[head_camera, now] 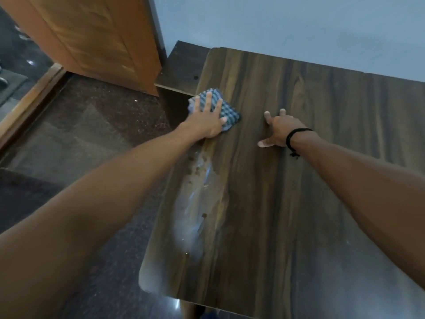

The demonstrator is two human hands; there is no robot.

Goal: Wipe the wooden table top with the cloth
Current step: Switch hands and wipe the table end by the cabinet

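**Cloth.** The blue checked cloth (pixel 232 113) lies folded on the worktop (pixel 299 203), directly beneath the left grip (pixel 207 122). It sits at the left edge of the worktop, towards the far corner.

**Left grip.** Fingers are spread apart and straight, and the palm presses flat on the cloth. Nothing is curled round it.

**Right grip.** The right grip (pixel 280 132) is just to the right of the left grip, apart from the cloth. Its fingertips and outstretched thumb rest on bare wood and it holds nothing. A black cord bracelet (pixel 291 140) circles its wrist.

**Governing relation.** A pale wet smear (pixel 195 203) with small brown specks begins just behind the left grip, on the person's side. Its long axis runs along the wood grain, following the left edge back to the near corner. The left grip is the nearer of the two and lies in line with that axis. The coming stroke probably calls for a straight pull of the cloth towards the person.

**Surroundings.** Left of the left grip is a dark speckled floor (pixel 92 139). Beyond it stand a wooden door (pixel 92 42) and a pale blue wall (pixel 276 24).
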